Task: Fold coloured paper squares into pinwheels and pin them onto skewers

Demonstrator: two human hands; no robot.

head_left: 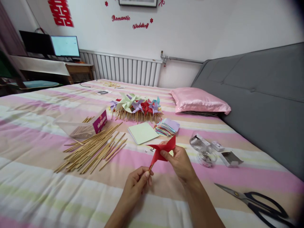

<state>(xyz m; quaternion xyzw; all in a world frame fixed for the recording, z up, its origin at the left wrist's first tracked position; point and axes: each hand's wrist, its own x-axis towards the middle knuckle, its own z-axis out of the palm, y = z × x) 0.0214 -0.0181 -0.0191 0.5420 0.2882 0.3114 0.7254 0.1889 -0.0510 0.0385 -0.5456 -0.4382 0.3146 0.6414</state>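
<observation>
Red paper pinwheel [163, 149] sits low centre of the frame, right hand [180, 161] pinching its folded vanes, left hand [139, 180] gripping the stick below. Assembly looks underway; fixing head to stick likely needs a steady push. Loose sticks [92, 150] lie left.

sticks [91, 148] left of hands, scissors [257, 201] right, pinwheel pile [136, 107] behind paper sheet [142, 132], all on bed [35, 177]

Location: a bedroom in a home. Indicators: a bed [35, 126] with a striped pink sheet, a grey padded headboard [261, 95], a pink satin pillow [199, 100], a white wall radiator [123, 68], a desk [47, 65] carrying two monitors [65, 46], and red wedding decorations [60, 12] on the wall.
</observation>
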